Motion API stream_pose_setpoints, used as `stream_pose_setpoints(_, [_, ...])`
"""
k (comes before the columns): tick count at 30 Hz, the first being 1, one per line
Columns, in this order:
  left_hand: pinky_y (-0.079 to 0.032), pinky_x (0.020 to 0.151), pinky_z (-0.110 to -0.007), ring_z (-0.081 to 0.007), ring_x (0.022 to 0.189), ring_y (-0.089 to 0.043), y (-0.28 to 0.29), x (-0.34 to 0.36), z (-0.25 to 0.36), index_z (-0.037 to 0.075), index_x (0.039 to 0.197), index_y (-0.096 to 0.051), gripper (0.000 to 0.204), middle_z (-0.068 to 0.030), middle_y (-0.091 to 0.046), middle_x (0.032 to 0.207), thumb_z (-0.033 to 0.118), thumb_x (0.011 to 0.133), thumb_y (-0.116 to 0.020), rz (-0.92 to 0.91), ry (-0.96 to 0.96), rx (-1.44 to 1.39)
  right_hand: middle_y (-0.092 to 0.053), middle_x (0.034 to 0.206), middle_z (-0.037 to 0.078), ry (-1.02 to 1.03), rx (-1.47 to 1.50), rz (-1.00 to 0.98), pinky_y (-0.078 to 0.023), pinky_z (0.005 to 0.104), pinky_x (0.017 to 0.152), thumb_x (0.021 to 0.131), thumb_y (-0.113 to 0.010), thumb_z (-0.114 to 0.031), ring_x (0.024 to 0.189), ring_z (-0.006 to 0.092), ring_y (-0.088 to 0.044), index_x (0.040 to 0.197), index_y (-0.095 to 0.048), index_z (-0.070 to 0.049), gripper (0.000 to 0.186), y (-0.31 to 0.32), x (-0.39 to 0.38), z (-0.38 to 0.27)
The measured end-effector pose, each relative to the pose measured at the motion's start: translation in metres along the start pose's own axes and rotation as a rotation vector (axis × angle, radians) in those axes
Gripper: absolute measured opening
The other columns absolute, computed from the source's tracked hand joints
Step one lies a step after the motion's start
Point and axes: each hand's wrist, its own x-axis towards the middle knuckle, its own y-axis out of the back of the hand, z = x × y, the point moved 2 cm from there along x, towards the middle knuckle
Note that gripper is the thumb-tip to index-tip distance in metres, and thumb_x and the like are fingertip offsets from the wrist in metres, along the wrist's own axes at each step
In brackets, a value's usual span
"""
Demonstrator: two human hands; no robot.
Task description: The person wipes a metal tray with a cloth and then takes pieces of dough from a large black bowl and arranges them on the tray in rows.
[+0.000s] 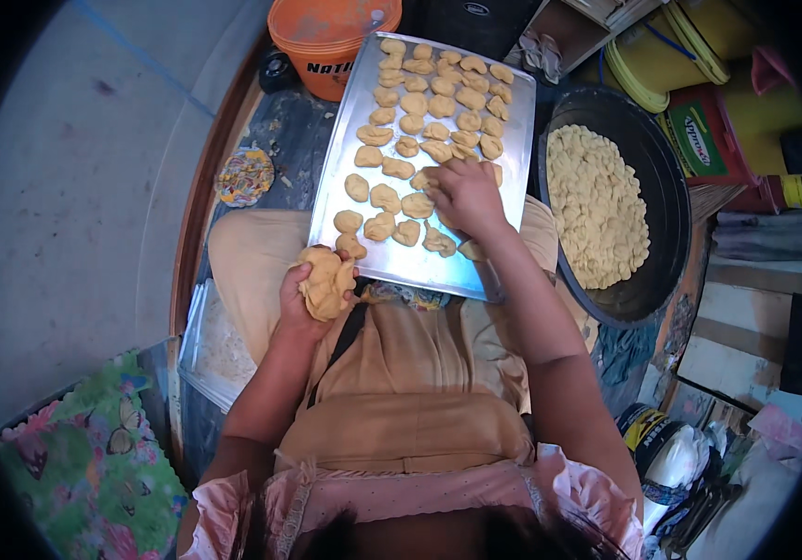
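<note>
My left hand [296, 301] is closed around a large lump of yellowish dough [328, 285] beside the near left corner of a metal baking tray [391, 262]. The tray slopes across my lap, with rows of small dough pieces [385, 198] lying on it. Over the tray's right half, my right hand [466, 196] bends its fingers down onto a piece of dough [431, 177]. The hand partly hides that piece and its neighbours. A few pieces in the nearest row look ragged and flat.
Right of the tray stands a wide black basin [667, 224] heaped with dough pieces [597, 205]. An orange bucket [326, 56] is behind the tray's far left corner. Yellow containers [648, 61] crowd the far right. A round patterned cloth pad [245, 177] lies at left, near the wall.
</note>
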Motion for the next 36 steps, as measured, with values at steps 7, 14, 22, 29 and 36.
stream_pose_setpoints(7, [-0.053,0.065,-0.040,-0.0376,0.099,-0.058,0.005,-0.001,0.001,0.011,0.116,-0.054,0.039,-0.0173,-0.057,0.114,0.031,0.082,-0.059,0.013,-0.032,0.025,-0.061,0.092,0.004,-0.036,-0.015,0.075,-0.035,0.0374,0.086,0.077,-0.069,-0.026,0.097,0.0223,-0.053,0.102,-0.067,-0.012,0.028,0.000,0.019,-0.014])
stream_pose_setpoints(14, [-0.053,0.064,-0.040,-0.0378,0.099,-0.057,0.000,0.000,0.000,0.009,0.115,-0.054,0.040,-0.0177,-0.057,0.113,0.031,0.082,-0.059,0.038,-0.023,0.047,-0.061,0.095,0.004,-0.029,-0.073,-0.056,-0.035,0.0376,0.087,0.075,-0.070,-0.026,0.097,0.0224,-0.053,0.103,-0.066,-0.012,0.031,-0.020,0.035,-0.019])
stream_pose_setpoints(22, [-0.054,0.064,-0.040,-0.0377,0.099,-0.057,0.001,0.000,0.003,0.009,0.114,-0.055,0.039,-0.0173,-0.057,0.113,0.031,0.082,-0.059,0.008,-0.026,0.008,-0.062,0.093,0.004,-0.073,-0.031,-0.046,-0.036,0.0377,0.087,0.074,-0.069,-0.021,0.095,0.0227,-0.055,0.100,-0.066,-0.012,0.028,0.004,0.007,-0.005])
stream_pose_setpoints(29, [-0.054,0.064,-0.041,-0.0373,0.098,-0.058,-0.001,-0.001,0.000,0.009,0.114,-0.055,0.039,-0.0168,-0.057,0.112,0.031,0.082,-0.058,0.034,-0.016,0.009,-0.064,0.090,0.005,-0.100,0.096,0.160,-0.038,0.0390,0.085,0.071,-0.070,-0.018,0.097,0.0245,-0.057,0.096,-0.067,-0.011,0.026,0.029,-0.002,0.009])
stream_pose_setpoints(36, [-0.053,0.064,-0.040,-0.0370,0.099,-0.057,-0.001,-0.002,0.002,0.010,0.114,-0.056,0.037,-0.0166,-0.057,0.112,0.030,0.082,-0.058,0.031,-0.026,0.040,-0.064,0.089,0.007,-0.327,0.051,-0.170,-0.044,0.0383,0.077,0.072,-0.070,-0.020,0.089,0.0264,-0.061,0.093,-0.066,-0.010,0.023,0.038,-0.029,0.044])
